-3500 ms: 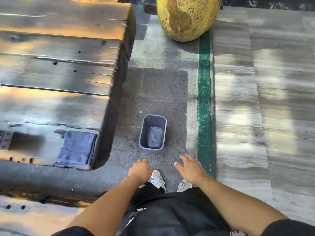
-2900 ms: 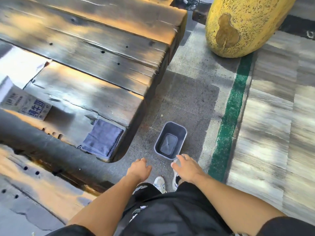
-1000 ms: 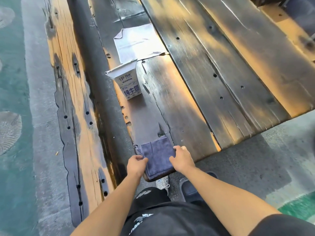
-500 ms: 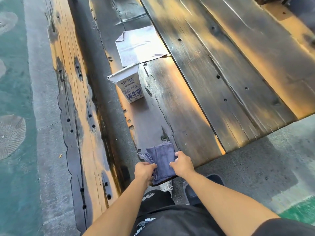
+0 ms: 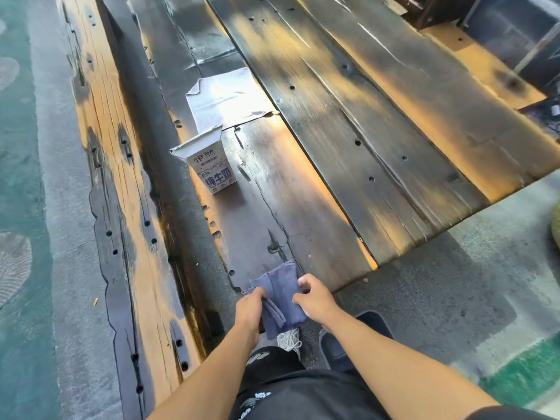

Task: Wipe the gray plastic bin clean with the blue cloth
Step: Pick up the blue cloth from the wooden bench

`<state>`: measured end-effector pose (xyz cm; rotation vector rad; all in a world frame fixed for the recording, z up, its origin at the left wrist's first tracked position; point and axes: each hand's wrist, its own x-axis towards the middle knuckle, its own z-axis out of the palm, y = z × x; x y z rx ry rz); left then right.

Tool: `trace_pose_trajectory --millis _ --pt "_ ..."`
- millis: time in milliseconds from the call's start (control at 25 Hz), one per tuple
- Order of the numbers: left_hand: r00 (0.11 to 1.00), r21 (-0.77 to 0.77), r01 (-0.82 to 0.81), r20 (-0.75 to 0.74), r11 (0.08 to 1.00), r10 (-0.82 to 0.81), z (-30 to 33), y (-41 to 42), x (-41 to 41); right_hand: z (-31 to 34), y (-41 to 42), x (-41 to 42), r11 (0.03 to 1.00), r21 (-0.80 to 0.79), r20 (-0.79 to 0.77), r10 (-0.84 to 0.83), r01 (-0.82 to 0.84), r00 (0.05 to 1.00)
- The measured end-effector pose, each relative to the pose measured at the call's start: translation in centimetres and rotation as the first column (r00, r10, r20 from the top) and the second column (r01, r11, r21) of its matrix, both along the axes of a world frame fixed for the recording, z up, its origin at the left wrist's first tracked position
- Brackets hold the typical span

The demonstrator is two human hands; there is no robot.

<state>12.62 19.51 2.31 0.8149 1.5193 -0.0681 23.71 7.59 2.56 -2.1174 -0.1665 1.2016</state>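
Note:
The blue cloth lies half off the near end of the dark wooden table, its lower part hanging over the edge and folded. My left hand pinches the cloth's left edge. My right hand curls around its right edge. Under my right forearm a rounded grey shape on the floor looks like the gray plastic bin; most of it is hidden by my arm.
A white milk carton stands on the table beyond the cloth, with a white cloth lying flat behind it. A wooden bench plank runs along the left. A green floor stripe sits at the lower right, a yellow object at the right edge.
Earlier I stood over the bin on the floor, then turned to the table. Over the last second both hands closed on the cloth and drew it toward me over the edge, bunching it.

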Motion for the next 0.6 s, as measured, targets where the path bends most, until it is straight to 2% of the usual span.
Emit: trace_pose_trajectory --millis 160,320,480,600 --pt "0.995 0.018 -0.008 0.100 1.000 0.006 0.3 -1.8 0.9 0.8 -2.2 -0.3 0.987 0.134 -0.028 -0.085 0.088 0.996" --pt "0.984 0.104 0.132 0.108 0.986 -0.143 1.1 -4.2 1.8 2.4 -5.2 -0.2 0.951 0.198 -0.060 -0.229 0.236 0.972" --pt "0.960 0.093 0.221 0.154 0.971 -0.234 1.9 -7.3 2.8 3.0 -9.9 -0.2 0.849 0.227 -0.120 -0.461 0.477 0.879" --pt "0.937 0.094 0.310 0.138 0.946 -0.321 2.7 -10.1 3.5 2.9 -13.6 -0.3 0.792 0.212 -0.157 -0.551 0.572 0.820"
